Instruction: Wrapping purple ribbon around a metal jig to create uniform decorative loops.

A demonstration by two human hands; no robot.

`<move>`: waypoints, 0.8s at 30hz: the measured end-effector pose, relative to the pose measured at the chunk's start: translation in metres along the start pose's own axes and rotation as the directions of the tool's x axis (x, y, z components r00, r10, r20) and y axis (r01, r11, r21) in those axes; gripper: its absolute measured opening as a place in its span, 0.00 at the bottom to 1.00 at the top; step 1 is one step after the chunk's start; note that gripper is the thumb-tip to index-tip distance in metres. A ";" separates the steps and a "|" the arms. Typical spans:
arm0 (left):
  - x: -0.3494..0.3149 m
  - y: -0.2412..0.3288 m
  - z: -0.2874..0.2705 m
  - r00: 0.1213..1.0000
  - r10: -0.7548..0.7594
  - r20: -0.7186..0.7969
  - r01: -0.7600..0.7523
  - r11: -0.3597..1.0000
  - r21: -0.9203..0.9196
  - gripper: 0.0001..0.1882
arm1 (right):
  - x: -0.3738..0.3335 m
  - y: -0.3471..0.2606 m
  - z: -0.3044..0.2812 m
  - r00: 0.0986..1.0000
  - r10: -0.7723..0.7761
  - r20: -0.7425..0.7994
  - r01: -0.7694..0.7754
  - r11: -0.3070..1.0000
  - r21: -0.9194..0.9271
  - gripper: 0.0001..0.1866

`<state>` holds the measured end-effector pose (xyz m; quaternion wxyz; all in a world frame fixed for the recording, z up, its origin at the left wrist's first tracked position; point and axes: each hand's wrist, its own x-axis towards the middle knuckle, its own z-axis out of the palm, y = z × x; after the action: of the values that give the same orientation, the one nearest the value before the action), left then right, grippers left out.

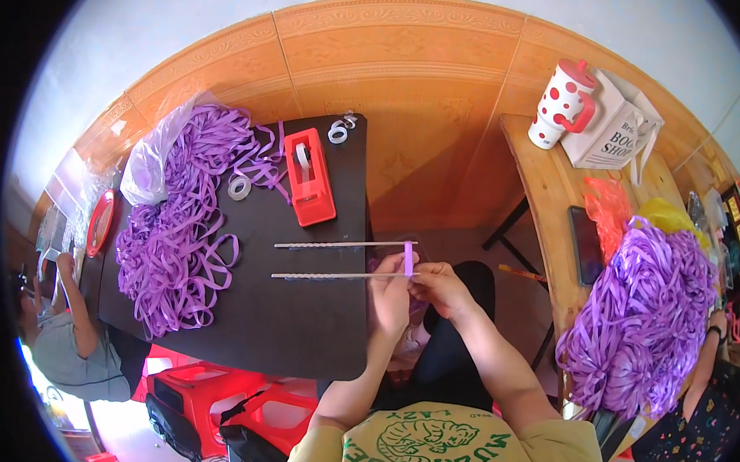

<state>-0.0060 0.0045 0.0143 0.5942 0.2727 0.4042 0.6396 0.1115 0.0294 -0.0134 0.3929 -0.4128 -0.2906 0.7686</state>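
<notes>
Two thin twisted metal rods (336, 245) lie parallel over the dark table and stick out past its right edge. Near their outer ends a short band of purple ribbon (409, 259) spans from one rod to the other. My left hand (388, 304) is closed at the nearer rod, its fingertips at the ribbon's lower end. From the right, my right hand (443, 289) pinches at that same end, beside the rod tip. Some of the fingers are hidden behind one another.
On the dark table (299, 335) lie a heap of purple ribbon (171, 247), a red tape dispenser (310, 179) and tape rolls (239, 188). A wooden table (545, 189) at right bears another ribbon pile (639, 317), a phone (585, 244) and a spotted tumbler (561, 107). People sit at both sides.
</notes>
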 end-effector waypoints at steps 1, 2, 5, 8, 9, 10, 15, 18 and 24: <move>-0.004 0.002 0.002 0.999 0.034 0.000 -0.034 0.999 -0.015 0.07 | -0.005 0.004 -0.001 1.000 0.000 0.000 0.000 1.000 0.001 0.05; -0.007 0.003 0.004 0.998 0.068 0.000 -0.068 0.997 -0.030 0.08 | -0.009 0.008 -0.003 0.983 -0.180 -0.023 0.177 0.979 -0.103 0.05; -0.009 -0.003 0.000 0.996 0.084 -0.012 -0.085 0.994 -0.064 0.09 | -0.024 0.006 0.005 0.922 -0.385 -0.043 0.373 0.911 -0.176 0.06; -0.013 0.001 0.001 0.999 0.033 -0.019 -0.036 0.988 -0.150 0.10 | -0.038 0.006 0.014 0.888 -0.458 -0.032 0.444 0.874 -0.198 0.08; -0.014 0.001 0.001 0.999 0.035 -0.016 -0.037 0.988 -0.148 0.10 | -0.040 0.006 0.018 0.866 -0.500 0.010 0.487 0.837 -0.249 0.09; -0.014 0.001 0.001 0.999 0.022 -0.024 -0.025 0.986 -0.167 0.09 | -0.043 0.006 0.022 0.864 -0.503 0.010 0.490 0.836 -0.248 0.09; -0.015 0.001 0.001 1.000 0.013 -0.027 -0.018 0.985 -0.174 0.09 | -0.050 0.006 0.041 0.666 -0.744 0.046 0.595 0.494 -0.634 0.06; -0.015 0.000 0.002 0.997 -0.021 -0.072 0.011 0.991 -0.136 0.09 | -0.050 0.014 0.042 0.721 -0.693 -0.025 0.553 0.596 -0.582 0.03; -0.021 0.003 -0.001 1.000 0.027 -0.002 -0.026 0.982 -0.188 0.10 | -0.054 0.013 0.052 0.863 -0.500 -0.076 0.476 0.853 -0.216 0.06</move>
<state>-0.0051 -0.0159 0.0192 0.6089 0.2210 0.3380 0.6827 0.0809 -0.0294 0.0235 0.5521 -0.4097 -0.4317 0.5839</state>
